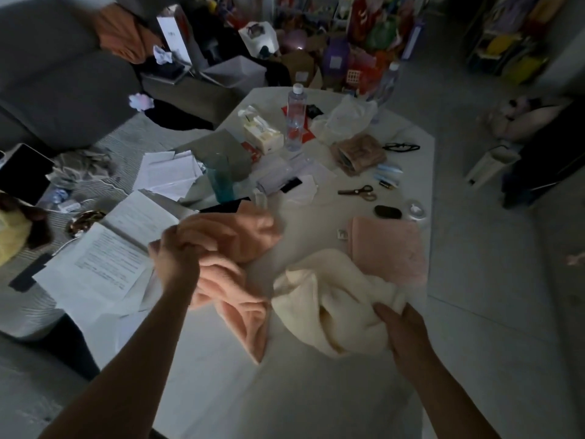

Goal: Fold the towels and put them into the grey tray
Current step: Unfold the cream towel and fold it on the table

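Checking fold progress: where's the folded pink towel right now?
The folded pink towel lies flat on the table's right side, just beyond the cream towel, near the black case.

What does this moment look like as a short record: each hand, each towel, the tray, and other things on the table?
left hand: grips the peach towel, lifted and bunched
right hand: holds the cream towel, crumpled on the table
pink towel: folded flat on the table, beyond the cream one
grey tray: not visible
other things: scissors, clear bottle, papers
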